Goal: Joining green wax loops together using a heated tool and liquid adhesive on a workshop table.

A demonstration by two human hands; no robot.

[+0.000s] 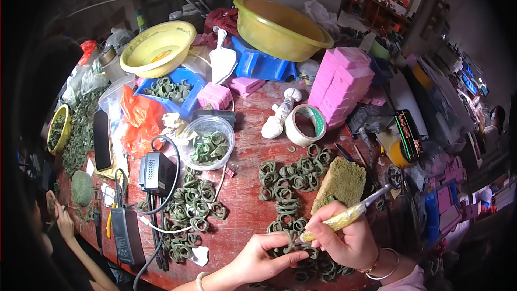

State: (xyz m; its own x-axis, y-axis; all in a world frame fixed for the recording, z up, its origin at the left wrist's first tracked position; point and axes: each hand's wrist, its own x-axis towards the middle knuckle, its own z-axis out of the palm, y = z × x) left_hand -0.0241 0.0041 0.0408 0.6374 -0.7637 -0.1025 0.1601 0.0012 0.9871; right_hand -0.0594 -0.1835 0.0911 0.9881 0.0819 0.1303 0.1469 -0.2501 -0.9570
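Note:
My right hand is closed round a pen-shaped tool with a yellow wrapped handle and a grey end slanting up to the right. Its lower end points at my left hand. There, thumb and fingers pinch a small dark green ring, partly hidden by the fingertips. More green rings lie in rows just beyond and beneath both hands. A rough yellow-green sponge-like block sits beyond my right hand. Left of my left hand is another pile of green rings.
A clear round tub holds green rings. Nearby are a black power adapter, cables, a tape roll, stacked pink blocks and a blue tray. Yellow basins stand behind. Another person's hand works at far left.

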